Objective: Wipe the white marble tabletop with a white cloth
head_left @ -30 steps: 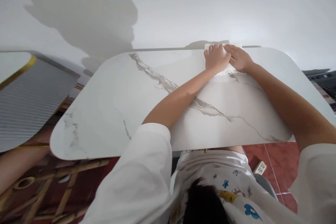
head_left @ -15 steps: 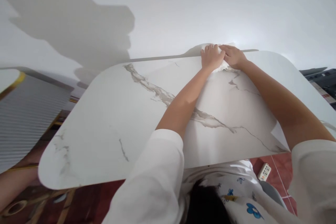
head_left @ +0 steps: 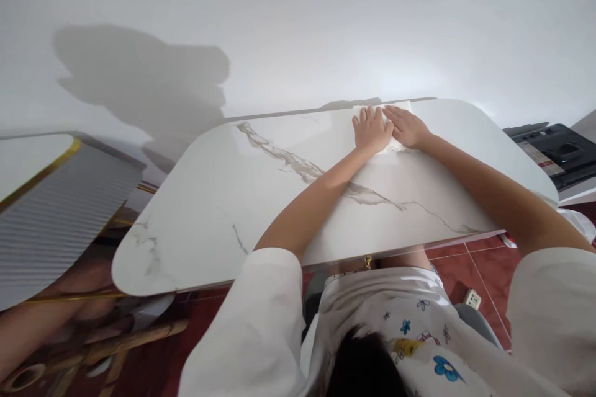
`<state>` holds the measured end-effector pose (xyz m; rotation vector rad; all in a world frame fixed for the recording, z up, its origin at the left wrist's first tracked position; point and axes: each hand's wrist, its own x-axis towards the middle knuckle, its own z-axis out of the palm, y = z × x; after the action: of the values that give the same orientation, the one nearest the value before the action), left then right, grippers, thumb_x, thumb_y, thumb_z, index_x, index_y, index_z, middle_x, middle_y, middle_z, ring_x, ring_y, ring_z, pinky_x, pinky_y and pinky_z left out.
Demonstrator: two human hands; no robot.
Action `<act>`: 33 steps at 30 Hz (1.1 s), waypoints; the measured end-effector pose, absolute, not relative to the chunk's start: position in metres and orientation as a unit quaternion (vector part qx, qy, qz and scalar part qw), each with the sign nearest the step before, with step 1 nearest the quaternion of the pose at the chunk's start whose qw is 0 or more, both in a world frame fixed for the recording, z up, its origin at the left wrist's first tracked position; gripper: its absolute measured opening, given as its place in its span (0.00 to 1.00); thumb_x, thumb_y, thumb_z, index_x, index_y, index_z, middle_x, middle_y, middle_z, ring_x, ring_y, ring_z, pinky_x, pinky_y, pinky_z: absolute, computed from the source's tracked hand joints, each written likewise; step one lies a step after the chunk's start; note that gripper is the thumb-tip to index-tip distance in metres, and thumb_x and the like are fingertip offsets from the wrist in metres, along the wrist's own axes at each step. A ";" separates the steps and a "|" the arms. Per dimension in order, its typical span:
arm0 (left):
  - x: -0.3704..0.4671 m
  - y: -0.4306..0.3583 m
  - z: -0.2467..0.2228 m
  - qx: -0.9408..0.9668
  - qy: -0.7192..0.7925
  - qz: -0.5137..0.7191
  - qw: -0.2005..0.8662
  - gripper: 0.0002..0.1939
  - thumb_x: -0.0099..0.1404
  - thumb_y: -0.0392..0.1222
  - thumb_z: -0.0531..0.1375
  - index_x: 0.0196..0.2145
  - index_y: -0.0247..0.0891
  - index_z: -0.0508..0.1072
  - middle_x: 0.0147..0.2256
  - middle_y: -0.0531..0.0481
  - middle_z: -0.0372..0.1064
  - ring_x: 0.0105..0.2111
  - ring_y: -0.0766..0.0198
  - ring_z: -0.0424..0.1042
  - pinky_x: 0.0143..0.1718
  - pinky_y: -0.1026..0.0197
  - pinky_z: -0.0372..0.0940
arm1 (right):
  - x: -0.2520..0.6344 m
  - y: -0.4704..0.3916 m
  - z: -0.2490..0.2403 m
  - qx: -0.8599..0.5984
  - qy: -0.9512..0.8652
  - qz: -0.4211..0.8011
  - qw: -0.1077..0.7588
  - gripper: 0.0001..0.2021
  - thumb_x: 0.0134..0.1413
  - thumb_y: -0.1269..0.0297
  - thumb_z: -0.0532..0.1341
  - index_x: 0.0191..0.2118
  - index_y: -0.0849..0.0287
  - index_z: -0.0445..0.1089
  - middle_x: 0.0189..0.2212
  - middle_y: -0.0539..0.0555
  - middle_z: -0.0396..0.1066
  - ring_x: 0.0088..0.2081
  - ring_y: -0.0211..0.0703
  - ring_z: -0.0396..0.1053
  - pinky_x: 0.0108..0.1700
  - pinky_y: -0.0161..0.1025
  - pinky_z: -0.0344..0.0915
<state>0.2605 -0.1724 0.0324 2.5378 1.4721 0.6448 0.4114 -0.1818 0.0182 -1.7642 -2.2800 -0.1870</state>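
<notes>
Ribbed grey cabinet (head_left: 69, 217), with gold-coloured trim (head_left: 40, 175) edging its white top (head_left: 28, 158). Behind the cabinet rises a white wall (head_left: 316, 18); a broad grey shadow (head_left: 144, 71) falls above and to the cabinet's right. Below the cabinet lies a bamboo-like frame (head_left: 128, 340). Well to its right appear red floor tiles (head_left: 479, 263), a pale power strip (head_left: 472, 299) and, farthest, a black object (head_left: 570, 150) with a label (head_left: 540, 158).
</notes>
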 end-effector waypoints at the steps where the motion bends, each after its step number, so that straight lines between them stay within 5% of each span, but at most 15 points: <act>1: 0.259 -0.180 0.034 0.843 0.489 0.214 0.072 0.25 0.70 0.44 0.46 0.62 0.41 0.62 0.66 0.41 0.58 0.68 0.50 0.51 0.66 0.42 0.49 | 0.410 -0.190 0.018 -0.605 -0.783 -0.062 0.126 0.33 0.68 0.52 0.39 0.70 0.66 0.52 0.70 0.61 0.52 0.70 0.55 0.51 0.69 0.57 0.51; 9: 0.224 -0.246 0.048 0.876 0.448 0.173 0.048 0.20 0.69 0.40 0.47 0.55 0.38 0.67 0.55 0.39 0.67 0.60 0.47 0.61 0.64 0.42 0.52 | 0.393 -0.268 0.018 -0.583 -0.801 -0.044 0.128 0.32 0.68 0.53 0.40 0.70 0.65 0.54 0.69 0.60 0.53 0.70 0.53 0.51 0.70 0.57 0.50; 21: 0.195 -0.342 0.039 0.913 0.379 0.142 0.048 0.30 0.69 0.42 0.46 0.66 0.28 0.55 0.67 0.30 0.53 0.68 0.43 0.52 0.67 0.39 0.47 | 0.372 -0.379 0.020 -0.550 -0.822 -0.007 0.144 0.30 0.68 0.55 0.44 0.71 0.58 0.49 0.71 0.57 0.49 0.71 0.54 0.49 0.69 0.61 0.52; 33: 0.281 -0.364 0.038 0.916 0.345 0.187 0.081 0.28 0.69 0.42 0.47 0.64 0.28 0.59 0.64 0.31 0.59 0.65 0.45 0.55 0.67 0.41 0.49 | 0.472 -0.406 0.020 -0.539 -0.825 -0.012 0.172 0.32 0.68 0.45 0.42 0.72 0.49 0.48 0.70 0.53 0.51 0.70 0.55 0.51 0.69 0.62 0.54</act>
<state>0.2814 -0.3640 0.0383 2.7386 1.0319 0.5580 0.4720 -0.4062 0.0202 -1.5285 -2.3404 -0.0345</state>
